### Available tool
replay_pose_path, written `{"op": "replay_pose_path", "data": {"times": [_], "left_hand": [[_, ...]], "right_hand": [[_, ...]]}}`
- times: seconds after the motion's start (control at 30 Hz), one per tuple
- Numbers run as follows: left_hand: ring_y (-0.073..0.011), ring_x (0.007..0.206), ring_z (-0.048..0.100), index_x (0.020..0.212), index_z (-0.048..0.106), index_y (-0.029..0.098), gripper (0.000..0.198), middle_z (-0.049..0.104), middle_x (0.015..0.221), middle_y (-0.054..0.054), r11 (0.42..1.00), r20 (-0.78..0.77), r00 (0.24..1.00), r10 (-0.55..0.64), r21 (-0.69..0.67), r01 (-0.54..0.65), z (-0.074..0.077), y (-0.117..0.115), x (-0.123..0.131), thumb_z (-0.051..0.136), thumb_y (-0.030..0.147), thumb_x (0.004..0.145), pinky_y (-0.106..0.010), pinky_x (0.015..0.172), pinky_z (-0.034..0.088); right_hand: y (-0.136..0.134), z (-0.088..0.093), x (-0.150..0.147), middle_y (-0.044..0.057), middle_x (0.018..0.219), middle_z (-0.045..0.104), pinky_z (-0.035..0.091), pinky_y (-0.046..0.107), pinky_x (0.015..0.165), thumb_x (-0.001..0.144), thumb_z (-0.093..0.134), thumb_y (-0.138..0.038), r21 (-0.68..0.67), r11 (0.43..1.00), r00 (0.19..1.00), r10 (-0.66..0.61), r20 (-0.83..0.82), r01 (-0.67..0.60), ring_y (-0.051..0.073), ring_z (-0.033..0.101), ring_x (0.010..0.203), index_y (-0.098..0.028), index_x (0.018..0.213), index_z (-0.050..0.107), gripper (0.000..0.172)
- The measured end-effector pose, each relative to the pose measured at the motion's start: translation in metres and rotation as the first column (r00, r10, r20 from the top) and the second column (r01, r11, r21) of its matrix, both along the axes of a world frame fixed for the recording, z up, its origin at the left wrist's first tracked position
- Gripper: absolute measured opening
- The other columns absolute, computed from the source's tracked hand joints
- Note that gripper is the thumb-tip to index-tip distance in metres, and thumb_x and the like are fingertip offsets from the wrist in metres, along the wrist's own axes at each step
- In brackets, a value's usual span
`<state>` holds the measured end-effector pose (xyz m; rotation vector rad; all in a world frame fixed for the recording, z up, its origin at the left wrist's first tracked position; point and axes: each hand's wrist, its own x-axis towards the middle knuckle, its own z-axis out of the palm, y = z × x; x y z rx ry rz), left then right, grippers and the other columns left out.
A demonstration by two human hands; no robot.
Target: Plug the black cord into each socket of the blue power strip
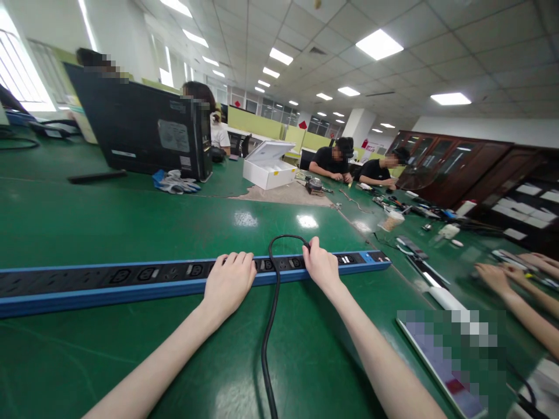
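Note:
A long blue power strip [174,285] with a black face and many sockets lies across the green table. My left hand [231,278] is wrapped over the strip near its middle. Farther right, my right hand [321,263] is closed at the strip's face, on the end of a black cable [271,326]. The cable's plug is hidden by the fingers. From that hand the cable loops up behind the strip, crosses over it between my two hands and runs down toward the front table edge.
On the green table [144,227] stand a black computer case [144,128] and an open white box [269,173]. Gloves [174,181] lie by the case. A tablet-like device [441,361] lies at right, near another person's hands [493,279]. Tools and people are farther back.

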<state>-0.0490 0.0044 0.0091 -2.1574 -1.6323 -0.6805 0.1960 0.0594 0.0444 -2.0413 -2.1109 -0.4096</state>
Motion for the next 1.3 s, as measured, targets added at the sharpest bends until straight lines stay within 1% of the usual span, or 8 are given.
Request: {"op": "replay_pose_path", "data": {"times": [0.2, 0.3, 0.43, 0.63, 0.77, 1.0, 1.2, 1.3], "left_hand": [[-0.0279, 0.1, 0.062, 0.117, 0.067, 0.016, 0.035, 0.072, 0.103, -0.014, 1.0, 0.018, 1.0, -0.006, 0.021, 0.006, 0.0, 0.0, 0.0, 0.038, 0.027, 0.101, -0.042, 0.094, 0.039], [-0.0274, 0.101, 0.062, 0.116, 0.067, 0.017, 0.034, 0.072, 0.103, -0.013, 1.0, 0.021, 1.0, -0.006, 0.026, 0.005, -0.002, 0.001, 0.0, 0.038, 0.027, 0.101, -0.042, 0.095, 0.039], [-0.0277, 0.102, 0.062, 0.117, 0.067, 0.017, 0.034, 0.072, 0.104, -0.013, 0.999, 0.023, 1.0, -0.009, 0.031, 0.008, -0.003, 0.001, 0.0, 0.039, 0.027, 0.101, -0.042, 0.095, 0.04], [-0.0283, 0.101, 0.063, 0.116, 0.066, 0.016, 0.034, 0.072, 0.104, -0.013, 1.0, -0.049, 0.999, 0.002, 0.024, 0.0, -0.004, 0.004, 0.001, 0.038, 0.029, 0.102, -0.043, 0.091, 0.041], [-0.0282, 0.101, 0.064, 0.117, 0.066, 0.017, 0.033, 0.072, 0.104, -0.012, 1.0, -0.058, 0.998, 0.011, 0.028, -0.009, -0.004, 0.004, 0.002, 0.038, 0.029, 0.103, -0.043, 0.092, 0.041], [-0.028, 0.097, 0.064, 0.115, 0.066, 0.016, 0.032, 0.072, 0.104, -0.012, 1.0, -0.098, 0.995, -0.001, 0.026, 0.004, -0.004, 0.006, 0.001, 0.04, 0.029, 0.102, -0.043, 0.088, 0.042], [-0.0278, 0.099, 0.064, 0.116, 0.066, 0.017, 0.033, 0.072, 0.104, -0.011, 0.999, -0.085, 0.996, 0.014, 0.031, -0.012, -0.005, 0.007, 0.001, 0.039, 0.03, 0.103, -0.043, 0.091, 0.041], [-0.028, 0.099, 0.064, 0.116, 0.066, 0.017, 0.033, 0.073, 0.104, -0.012, 0.999, -0.084, 0.996, 0.012, 0.031, -0.009, -0.005, 0.007, 0.001, 0.039, 0.03, 0.103, -0.043, 0.09, 0.042]], "right_hand": [[-0.002, -0.005, -0.002, 0.014, 0.091, 0.073, 0.048, 0.033, 0.073, 0.109, 0.022, -0.044, 0.043, 0.999, 1.0, -0.024, -0.004, 0.024, 0.028, 0.074, 0.083, -0.019, 0.117, 0.05, 0.038], [0.003, -0.001, -0.001, 0.014, 0.091, 0.073, 0.049, 0.035, 0.075, 0.108, 0.026, -0.043, 0.005, 1.0, 1.0, -0.004, 0.016, 0.004, 0.028, 0.074, 0.085, -0.018, 0.114, 0.052, 0.037], [0.01, 0.008, 0.004, 0.016, 0.097, 0.073, 0.049, 0.037, 0.08, 0.107, 0.029, -0.045, -0.072, 0.997, 0.999, 0.026, 0.038, -0.023, 0.029, 0.073, 0.091, -0.017, 0.108, 0.055, 0.038], [0.017, 0.012, 0.013, 0.014, 0.102, 0.073, 0.048, 0.036, 0.085, 0.107, 0.029, -0.049, -0.145, 0.987, 0.998, 0.067, -0.022, -0.069, 0.028, 0.072, 0.097, -0.019, 0.11, 0.057, 0.041], [0.021, 0.011, 0.014, 0.013, 0.1, 0.073, 0.047, 0.036, 0.084, 0.107, 0.028, -0.048, -0.13, 0.99, 0.999, 0.049, -0.017, -0.051, 0.028, 0.071, 0.095, -0.019, 0.107, 0.058, 0.041], [0.024, 0.013, 0.025, 0.013, 0.097, 0.073, 0.046, 0.034, 0.082, 0.106, 0.031, -0.05, -0.117, 0.984, 0.991, 0.137, -0.001, -0.136, 0.027, 0.071, 0.093, -0.019, 0.105, 0.06, 0.043], [0.028, 0.009, 0.02, 0.011, 0.095, 0.073, 0.046, 0.033, 0.077, 0.105, 0.033, -0.048, -0.095, 0.992, 0.996, 0.081, -0.038, -0.084, 0.027, 0.071, 0.091, -0.02, 0.099, 0.063, 0.042], [0.028, 0.01, 0.021, 0.012, 0.095, 0.073, 0.046, 0.034, 0.078, 0.105, 0.032, -0.049, -0.09, 0.992, 0.995, 0.087, -0.043, -0.091, 0.028, 0.071, 0.091, -0.02, 0.1, 0.064, 0.044]]}}
